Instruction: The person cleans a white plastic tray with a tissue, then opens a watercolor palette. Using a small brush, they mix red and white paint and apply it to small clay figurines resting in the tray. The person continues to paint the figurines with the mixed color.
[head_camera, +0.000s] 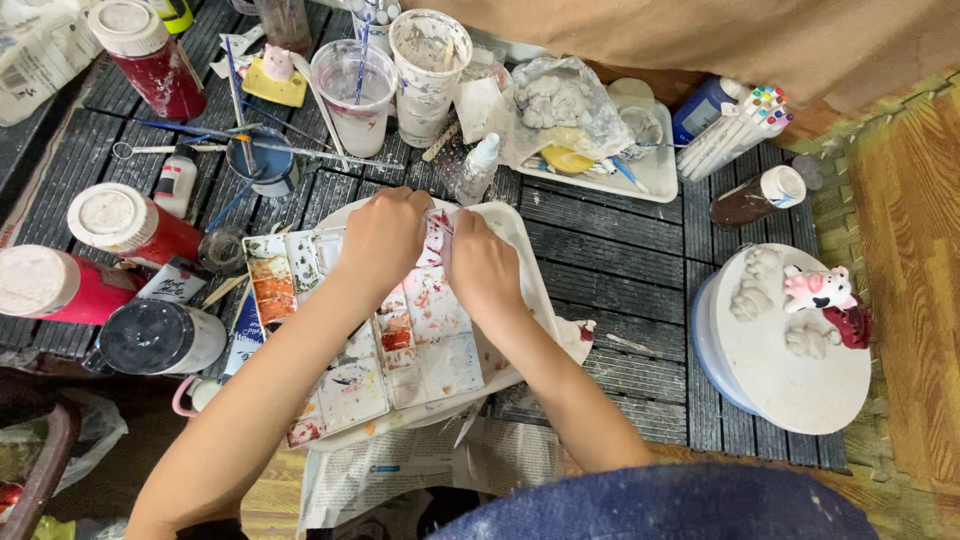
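Left hand (383, 238) and right hand (482, 268) side by side, palms down, fingers curled; both forearms reach far.

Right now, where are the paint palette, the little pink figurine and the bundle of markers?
paint palette (345, 385): head view, on a stained mixing well.
pink figurine (817, 288): head view, on its body.
bundle of markers (738, 130): head view, on the white barrels.

Two bare forearms, no sleeves, ending in left hand (383, 238) and right hand (484, 268). No rings, watch or bracelets visible. Dark blue speckled cloth over lap at lower edge.
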